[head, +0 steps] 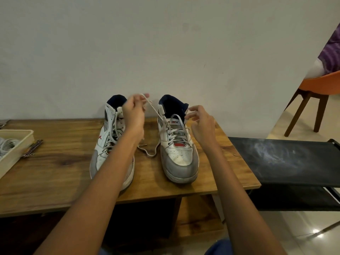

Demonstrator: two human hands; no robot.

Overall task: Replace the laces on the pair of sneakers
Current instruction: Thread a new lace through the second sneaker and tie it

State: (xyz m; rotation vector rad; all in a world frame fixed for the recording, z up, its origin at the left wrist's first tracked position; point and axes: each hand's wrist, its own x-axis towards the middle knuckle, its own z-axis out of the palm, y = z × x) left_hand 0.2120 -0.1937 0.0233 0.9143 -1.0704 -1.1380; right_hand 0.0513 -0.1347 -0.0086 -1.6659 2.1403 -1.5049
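Two worn white and grey sneakers stand toes toward me on a wooden table point(55, 172). My left forearm hides part of the left sneaker point(108, 144), which is laced. My left hand point(134, 111) is raised between the shoes and pinches a white lace point(156, 115) that runs down to the right sneaker point(176, 144). The lace's loose tail lies curled on the table between the shoes. My right hand point(200, 122) hovers at that sneaker's collar, its thumb and forefinger pinching the lace's other end near the top eyelets.
A cream tray point(20, 144) holding pale laces sits at the table's left edge, with small metal tools point(33, 147) beside it. A black fabric stool point(287, 161) stands to the right, an orange chair point(316, 89) beyond it. A white wall backs the table.
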